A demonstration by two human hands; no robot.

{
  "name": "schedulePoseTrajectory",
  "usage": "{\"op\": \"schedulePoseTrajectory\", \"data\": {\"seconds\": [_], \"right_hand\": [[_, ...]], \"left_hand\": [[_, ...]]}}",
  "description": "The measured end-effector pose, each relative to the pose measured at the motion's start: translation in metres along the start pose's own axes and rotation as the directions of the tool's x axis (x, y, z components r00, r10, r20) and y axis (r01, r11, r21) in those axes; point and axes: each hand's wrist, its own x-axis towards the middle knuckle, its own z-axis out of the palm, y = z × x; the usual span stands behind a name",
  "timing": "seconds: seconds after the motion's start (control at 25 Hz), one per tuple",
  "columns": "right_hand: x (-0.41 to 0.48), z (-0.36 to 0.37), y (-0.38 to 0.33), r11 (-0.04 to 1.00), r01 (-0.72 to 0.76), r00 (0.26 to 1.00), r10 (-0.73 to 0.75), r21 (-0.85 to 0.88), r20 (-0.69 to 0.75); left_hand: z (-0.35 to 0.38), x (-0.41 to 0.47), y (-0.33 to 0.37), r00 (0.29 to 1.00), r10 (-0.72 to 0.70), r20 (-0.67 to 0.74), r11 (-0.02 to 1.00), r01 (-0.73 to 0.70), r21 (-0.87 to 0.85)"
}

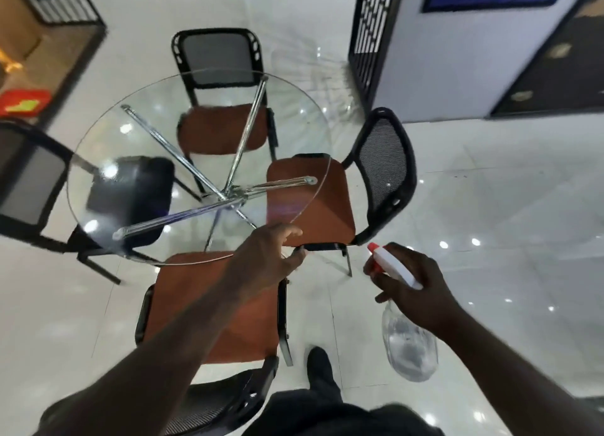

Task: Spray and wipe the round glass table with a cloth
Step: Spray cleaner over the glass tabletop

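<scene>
The round glass table [137, 86] on crossed chrome legs [228, 194] fills the middle of the view. My left hand [266, 256] reaches over its near right edge, fingers curled loosely with nothing visible in them; whether it touches the glass I cannot tell. To the right of the table, off its edge, my right hand [415, 288] grips a clear spray bottle [408, 347] with a white and red trigger head [392, 264], nozzle pointing toward the table. No cloth is in view.
Several chairs with black mesh backs ring the table: orange seats at the far side [222, 128], right [330, 207] and near side [209, 305], a black seat at left [130, 194]. Glossy white tile floor [490, 207] lies around. A black lattice screen [372, 27] stands at back right.
</scene>
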Motion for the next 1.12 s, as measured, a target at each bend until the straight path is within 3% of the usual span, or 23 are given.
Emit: {"op": "schedulePoseTrajectory", "data": {"seconds": [0.32, 0.52, 0.64, 0.76, 0.84, 1.0, 1.12], "right_hand": [[0.167, 0.040, 0.027, 0.989, -0.034, 0.975, 0.065, -0.145, 0.214], [0.272, 0.047, 0.062, 0.969, 0.006, 0.955, 0.067, -0.247, 0.288], [0.321, 0.036, 0.074, 0.967, 0.008, 0.931, 0.086, -0.255, 0.356], [0.353, 0.029, 0.073, 0.942, 0.173, 0.869, -0.009, -0.288, 0.494], [0.370, 0.025, 0.075, 0.909, 0.264, 0.815, -0.032, -0.321, 0.578], [0.394, 0.018, 0.080, 0.911, 0.253, 0.798, -0.006, -0.326, 0.603], [0.409, 0.016, 0.074, 0.933, 0.187, 0.780, 0.050, -0.308, 0.624]], "left_hand": [[0.043, 0.040, -0.053, 0.915, -0.404, 0.012, 0.912, 0.404, -0.070], [0.072, 0.090, -0.049, 0.837, -0.540, 0.085, 0.836, 0.545, -0.057], [0.099, 0.130, -0.040, 0.680, -0.716, 0.156, 0.655, 0.732, -0.186], [0.124, 0.171, -0.030, 0.540, -0.818, 0.199, 0.423, 0.798, -0.429], [0.138, 0.187, -0.029, 0.489, -0.839, 0.237, 0.345, 0.816, -0.463], [0.142, 0.196, -0.041, 0.564, -0.819, 0.105, 0.530, 0.814, -0.237], [0.141, 0.198, -0.053, 0.686, -0.724, -0.073, 0.689, 0.725, -0.024]]}}
